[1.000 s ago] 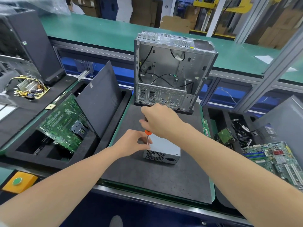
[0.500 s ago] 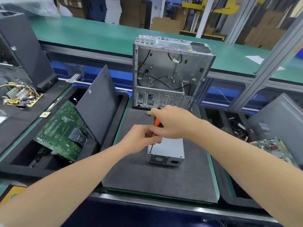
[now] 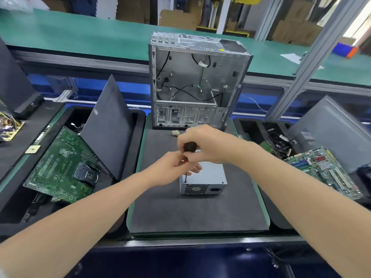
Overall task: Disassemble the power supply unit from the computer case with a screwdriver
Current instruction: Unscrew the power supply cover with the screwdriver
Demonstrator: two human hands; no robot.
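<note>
A grey power supply unit (image 3: 208, 178) lies on the dark foam mat (image 3: 200, 213), its vented face toward me. Behind it the open computer case (image 3: 197, 81) stands upright with loose black cables inside. My right hand (image 3: 206, 145) grips the black handle of a screwdriver (image 3: 189, 147), held upright. Its thin shaft runs down to the unit's top left corner. My left hand (image 3: 172, 169) pinches the shaft just below the handle, partly covering the unit's top.
A black tray on the left holds a green motherboard (image 3: 60, 167) and a leaning dark side panel (image 3: 109, 125). On the right are another motherboard (image 3: 325, 169), a grey panel (image 3: 337, 129) and tangled cables (image 3: 281, 141). A small part (image 3: 175, 133) lies by the case. A green conveyor (image 3: 80, 37) runs behind.
The screwdriver has tilted upright, so its black handle end faces me and the orange part is hidden. Both hands stay together over the unit's left corner.
</note>
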